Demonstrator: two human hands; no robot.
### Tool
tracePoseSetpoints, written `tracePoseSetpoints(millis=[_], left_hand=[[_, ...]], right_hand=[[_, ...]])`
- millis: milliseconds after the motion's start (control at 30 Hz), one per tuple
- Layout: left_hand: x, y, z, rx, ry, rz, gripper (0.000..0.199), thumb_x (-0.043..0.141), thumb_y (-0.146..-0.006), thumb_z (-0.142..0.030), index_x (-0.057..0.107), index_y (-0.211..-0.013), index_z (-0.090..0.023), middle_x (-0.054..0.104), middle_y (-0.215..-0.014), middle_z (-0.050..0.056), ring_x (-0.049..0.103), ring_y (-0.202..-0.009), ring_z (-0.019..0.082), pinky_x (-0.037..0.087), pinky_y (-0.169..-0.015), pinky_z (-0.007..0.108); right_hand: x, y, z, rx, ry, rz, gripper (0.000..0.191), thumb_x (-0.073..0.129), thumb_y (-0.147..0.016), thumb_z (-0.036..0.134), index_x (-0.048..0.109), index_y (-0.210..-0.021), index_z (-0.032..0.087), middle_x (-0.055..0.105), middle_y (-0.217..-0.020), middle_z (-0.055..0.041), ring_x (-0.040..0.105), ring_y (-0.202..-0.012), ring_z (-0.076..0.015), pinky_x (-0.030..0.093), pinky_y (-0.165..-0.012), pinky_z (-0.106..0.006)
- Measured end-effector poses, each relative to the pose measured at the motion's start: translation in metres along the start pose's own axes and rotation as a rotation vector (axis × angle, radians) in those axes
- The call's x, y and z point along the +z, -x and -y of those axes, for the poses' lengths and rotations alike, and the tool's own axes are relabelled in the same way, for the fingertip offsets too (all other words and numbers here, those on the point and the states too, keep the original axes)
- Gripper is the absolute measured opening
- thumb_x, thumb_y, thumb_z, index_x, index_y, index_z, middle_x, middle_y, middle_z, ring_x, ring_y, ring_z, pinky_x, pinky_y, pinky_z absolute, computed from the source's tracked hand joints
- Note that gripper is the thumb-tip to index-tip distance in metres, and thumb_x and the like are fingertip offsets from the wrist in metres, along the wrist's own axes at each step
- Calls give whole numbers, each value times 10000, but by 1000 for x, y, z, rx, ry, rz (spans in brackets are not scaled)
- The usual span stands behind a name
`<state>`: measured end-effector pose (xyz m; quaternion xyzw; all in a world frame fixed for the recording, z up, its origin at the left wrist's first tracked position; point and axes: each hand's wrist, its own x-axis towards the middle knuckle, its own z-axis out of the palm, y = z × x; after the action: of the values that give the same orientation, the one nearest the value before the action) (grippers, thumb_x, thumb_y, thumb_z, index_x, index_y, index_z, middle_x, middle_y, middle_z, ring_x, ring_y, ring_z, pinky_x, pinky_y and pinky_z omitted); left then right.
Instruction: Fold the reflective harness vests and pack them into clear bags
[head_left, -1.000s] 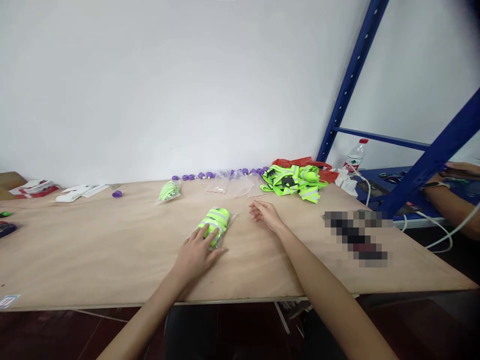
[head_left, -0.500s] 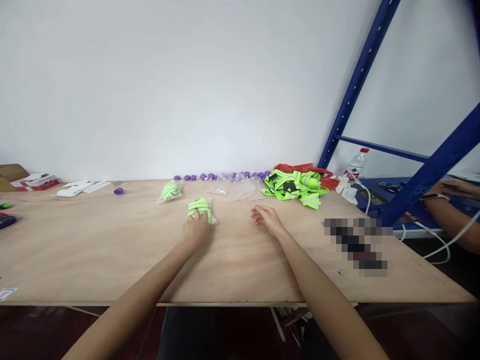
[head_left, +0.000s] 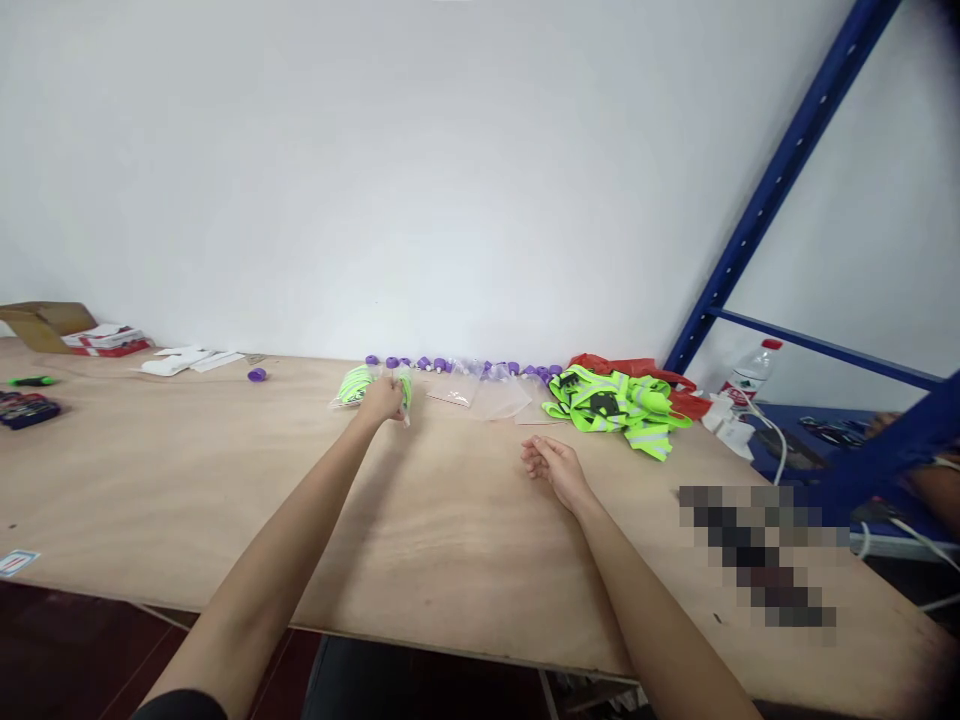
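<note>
My left hand [head_left: 384, 399] is closed on a clear plastic bag with a folded neon-yellow reflective vest [head_left: 407, 388] inside, partly hidden behind the fingers. Just left of it lies a second bagged reflective vest [head_left: 352, 384], which looks to be touching or overlapped by the hand. My right hand [head_left: 559, 470] rests on its side on the table, fingers loosely curled and holding nothing. Beyond it are flat clear plastic bags [head_left: 499, 396] and a loose heap of neon-yellow vest [head_left: 619, 405] with grey stripes and black parts.
Several purple caps [head_left: 424, 364] line the wall, and one purple cap [head_left: 257, 375] sits apart. A red plastic bag [head_left: 682, 400], a water bottle [head_left: 752, 372] and a blue metal frame [head_left: 780, 185] stand right. White papers [head_left: 180, 360] and an open cardboard box [head_left: 46, 327] are left.
My left hand has carried the bagged vest forward to beside the other bag. My right hand stays on the table, and the view has turned and tilted a little.
</note>
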<state>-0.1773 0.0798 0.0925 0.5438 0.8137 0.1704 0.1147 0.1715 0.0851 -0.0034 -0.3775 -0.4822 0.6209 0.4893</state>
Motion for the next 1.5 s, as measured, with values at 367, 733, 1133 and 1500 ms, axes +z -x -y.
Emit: tracePoseSetpoints(millis=[367,733,1133,1500], left_hand=[[36,-50,-5,6,92,-168,360,619,-963,-348,584,-1271,-165,608,-1263,104,638,-1064,240,559,-888,445],[67,-55,0,148,-174,-219,407,630,-953,-346,561,-1313,-169,562,-1348,121,593,-1167,280,515,-963,510],[103,-25,-15,643,-214,-122,410,427,-955,-331,594,-1310,-210,477,-1520,119,315,-1466,328,84,-1192,654],[113,5,-19,762,-169,-37,432,445,-948,-344,600,-1325,-201,497,-1509,114,354,-1457,294,247,-1200,513]], right_hand=[[-7,1,3,-25,-69,-24,397,851,-645,500,707,-807,167,704,-676,-32,600,-516,-119,493,-483,-239],[-10,-2,0,-30,-92,-20,302,794,-721,451,708,-837,186,697,-706,-35,600,-540,-132,495,-506,-258],[-4,0,3,-54,-95,-55,339,810,-681,481,709,-806,182,687,-708,-28,586,-536,-115,482,-503,-243],[-19,-31,9,-97,221,-102,158,654,-927,398,689,-960,247,717,-1002,-54,675,-833,-202,587,-695,-353]])
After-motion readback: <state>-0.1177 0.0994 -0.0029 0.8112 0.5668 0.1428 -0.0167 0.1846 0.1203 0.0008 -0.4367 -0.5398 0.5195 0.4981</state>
